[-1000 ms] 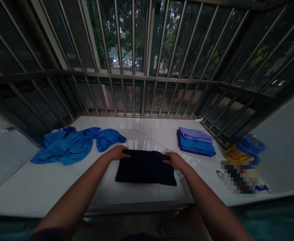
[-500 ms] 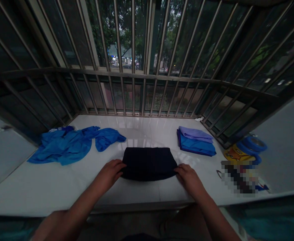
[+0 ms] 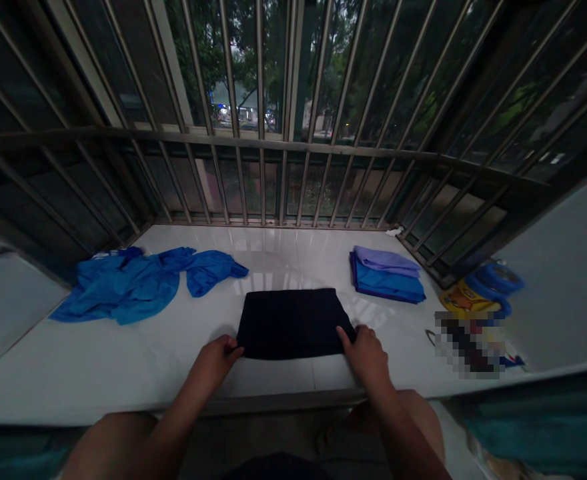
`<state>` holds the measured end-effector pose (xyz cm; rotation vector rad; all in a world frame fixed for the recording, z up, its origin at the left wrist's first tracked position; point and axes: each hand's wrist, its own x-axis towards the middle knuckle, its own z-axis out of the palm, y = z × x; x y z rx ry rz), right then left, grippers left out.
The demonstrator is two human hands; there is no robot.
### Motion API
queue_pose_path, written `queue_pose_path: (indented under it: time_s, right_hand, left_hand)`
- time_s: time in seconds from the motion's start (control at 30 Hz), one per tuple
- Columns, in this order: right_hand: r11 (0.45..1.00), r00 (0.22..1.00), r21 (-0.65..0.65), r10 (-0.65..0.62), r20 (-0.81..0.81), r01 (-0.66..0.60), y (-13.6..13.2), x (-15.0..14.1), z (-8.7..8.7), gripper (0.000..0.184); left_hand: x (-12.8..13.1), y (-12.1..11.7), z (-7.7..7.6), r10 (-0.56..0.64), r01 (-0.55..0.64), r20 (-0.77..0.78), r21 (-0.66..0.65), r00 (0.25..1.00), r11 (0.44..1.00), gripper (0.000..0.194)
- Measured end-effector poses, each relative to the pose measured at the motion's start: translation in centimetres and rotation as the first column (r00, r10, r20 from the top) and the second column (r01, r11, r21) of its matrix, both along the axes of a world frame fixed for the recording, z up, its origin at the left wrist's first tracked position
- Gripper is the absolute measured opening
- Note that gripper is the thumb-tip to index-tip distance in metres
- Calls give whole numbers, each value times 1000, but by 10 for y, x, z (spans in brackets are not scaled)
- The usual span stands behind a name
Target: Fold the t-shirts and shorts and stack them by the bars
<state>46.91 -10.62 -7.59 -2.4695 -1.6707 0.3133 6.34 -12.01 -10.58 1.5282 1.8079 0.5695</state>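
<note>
Two hands (image 3: 216, 363) (image 3: 366, 353), well apart and unclamped, rest at the near corners of a folded black garment (image 3: 291, 323) on the worktop (image 3: 98, 360); moving it would call for a grip.

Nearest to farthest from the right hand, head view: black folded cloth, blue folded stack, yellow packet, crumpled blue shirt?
Right hand:
1. Black folded cloth: touching, left
2. Blue folded stack: ahead
3. Yellow packet: right
4. Crumpled blue shirt: far left

Left hand (image 3: 215, 363) and right hand (image 3: 366, 357) well apart, both palm down just behind the bench's front edge (image 3: 73, 420); fingers (image 3: 231, 347) curled on the left, fingers (image 3: 363, 333) reaching forward on the right. Left forearm (image 3: 173, 417) and right forearm (image 3: 396, 427) angled inward, wrists gently bent.
</note>
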Motion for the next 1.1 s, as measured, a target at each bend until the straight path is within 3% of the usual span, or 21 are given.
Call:
queue_pose_path:
  time_s: [0.07,0.17,0.27,0.33,0.4,0.47,0.53,0.6,0.7,0.83,0.93,1.03,1.1]
  right_hand:
    - [1000,998,-4,4,-58,-4,13,-5,3,55]
    - [999,989,12,33,-146,-31,31,-2,8,31]
    - [995,982,93,37,-186,-20,43,-4,19,27]
    - [986,978,165,43,-205,-9,45,-16,28,30]
    - [966,963,253,111,-246,-47,41,-39,36,31]
    - [911,911,371,297,-287,-180,30,-71,38,24]
    - [798,793,448,549,-263,-404,13,-106,33,21]
    - [654,629,400,748,-212,-642,-6,-138,19,31]
    - [486,440,255,871,-219,-836,-31,-167,-11,56]
    - [446,403,244,892,-206,-861,-48,-165,-40,73]
    - [396,366,270,918,-154,-878,-53,-152,-55,93]
    - [374,382,310,923,-34,-874,-62,-142,-72,74]
    - [374,397,336,918,-1,-864,-68,-136,-79,62]
  left_hand:
    - [2,-7,-10,54,-32,263,-85,963,996,39]
    - [11,-26,-26,209,-85,605,-227,769,970,70]
    - [22,-48,-34,324,-125,681,-325,656,937,100]
    - [28,-61,-32,335,-92,690,-364,641,927,98]
    - [31,-69,-28,309,-32,705,-377,638,926,82]
    - [32,-72,-22,276,27,717,-380,640,925,70]
    - [32,-71,-17,257,67,718,-390,647,919,69]
    - [31,-70,-16,239,93,720,-389,652,917,70]
    - [28,-72,-17,150,168,715,-354,683,920,65]
    - [20,-81,-18,-53,243,614,-229,788,943,62]
    - [9,-83,-13,-70,204,548,-189,834,961,69]
    - [-6,-77,-3,-29,111,508,-131,861,985,76]
    - [-15,-70,4,-45,68,403,-44,914,997,72]
